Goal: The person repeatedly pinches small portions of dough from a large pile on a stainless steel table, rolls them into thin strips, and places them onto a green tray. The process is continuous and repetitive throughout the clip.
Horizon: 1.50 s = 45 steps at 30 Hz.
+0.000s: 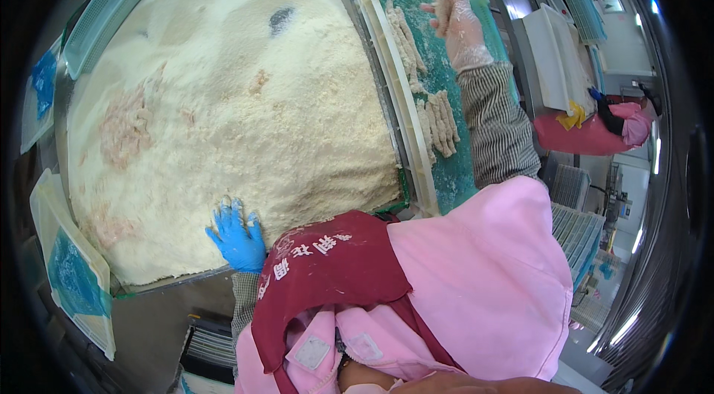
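My left hand (240, 238), in a blue glove, rests with spread fingers on the near edge of a wide bed of pale breading crumbs (268, 132). Nothing is held in it. Over the far end of a white tray (399, 87) at the right, my right hand (467, 31) holds a crumb-coated meat strip (443, 6); whether there is more than one I cannot tell. Crumbs dust this hand. On the tray's green liner (454, 182) lie several coated strips (440, 123) side by side. Raw pink meat (125, 129) sits partly covered on the left of the crumbs.
A pale green perforated basket (106, 20) stands at the crumb bed's far left corner. A white basket (72, 260) leans at the near left. Beyond the tray, a person in pink (619, 121) is by a white tub (552, 59). Stacked trays (580, 232) stand at right.
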Motion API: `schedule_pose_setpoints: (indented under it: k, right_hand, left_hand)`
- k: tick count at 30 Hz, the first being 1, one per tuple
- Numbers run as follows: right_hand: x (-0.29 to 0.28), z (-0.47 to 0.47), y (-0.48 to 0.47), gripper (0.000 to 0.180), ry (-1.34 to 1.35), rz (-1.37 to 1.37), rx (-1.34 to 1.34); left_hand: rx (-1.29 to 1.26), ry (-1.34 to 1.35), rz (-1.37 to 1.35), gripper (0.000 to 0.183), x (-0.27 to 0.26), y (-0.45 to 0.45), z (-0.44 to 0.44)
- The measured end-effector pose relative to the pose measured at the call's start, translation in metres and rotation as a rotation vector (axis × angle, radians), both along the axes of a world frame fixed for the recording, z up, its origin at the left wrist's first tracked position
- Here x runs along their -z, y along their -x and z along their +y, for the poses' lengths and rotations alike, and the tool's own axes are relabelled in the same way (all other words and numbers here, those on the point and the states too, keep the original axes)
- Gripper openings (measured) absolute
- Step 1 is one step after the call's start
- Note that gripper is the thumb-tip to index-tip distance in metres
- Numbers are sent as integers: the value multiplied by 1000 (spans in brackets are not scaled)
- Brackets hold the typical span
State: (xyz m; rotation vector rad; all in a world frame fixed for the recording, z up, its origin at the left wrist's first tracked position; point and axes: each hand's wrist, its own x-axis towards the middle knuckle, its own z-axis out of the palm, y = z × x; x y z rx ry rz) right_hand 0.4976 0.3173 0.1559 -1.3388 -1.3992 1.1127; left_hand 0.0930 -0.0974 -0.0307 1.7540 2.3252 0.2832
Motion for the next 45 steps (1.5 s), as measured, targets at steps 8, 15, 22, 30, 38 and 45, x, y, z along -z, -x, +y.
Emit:
schedule_pose_setpoints:
  k: [8,15,22,30,38,45]
  right_hand:
    - [62,9,-25,64,432,-300,-58]
    - [43,-70,-42,49,290,-426,-355]
    - [-4,-161,78,56,284,-220,-43]
    - [20,-207,206,44,407,-102,-304]
    - [54,-223,268,37,513,68,-542]
    - [107,-249,285,35,697,143,-683]
  left_hand:
    - [-97,34,-112,46,-14,-5,17]
    - [-50,-74,-168,40,-19,23,20]
    - [-207,-361,114,36,-34,167,136]
    - [-303,-281,209,33,-44,213,240]
    - [41,-157,40,24,-36,236,230]
    - [-11,-259,-460,26,-26,173,87]
